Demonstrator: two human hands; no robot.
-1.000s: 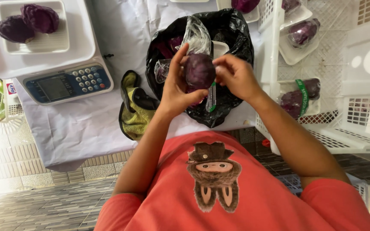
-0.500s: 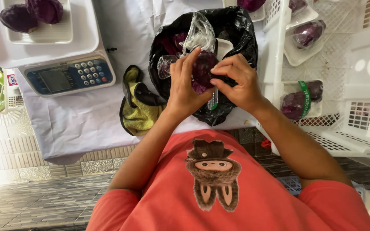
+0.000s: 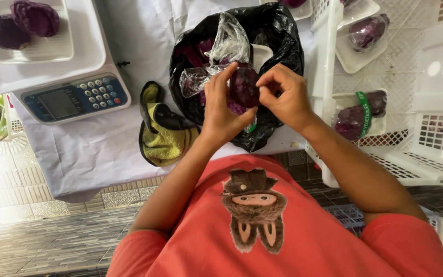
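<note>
From the head camera, looking down past an orange shirt, the left hand (image 3: 220, 110) has its fingers wrapped around a small purple cabbage (image 3: 244, 87), held just above an open black bag (image 3: 283, 46) on the white-covered table (image 3: 93, 143). The right hand (image 3: 285, 97) pinches at the cabbage's right side, fingertips closed on it. Crumpled clear plastic wrap (image 3: 229, 43) sticks up behind. A weighing scale (image 3: 73, 97) sits far left, a yellow-and-black cloth (image 3: 162, 131) between.

Glossy black plastic bag (image 3: 283, 36), crinkled clear film (image 3: 229, 43).
</note>
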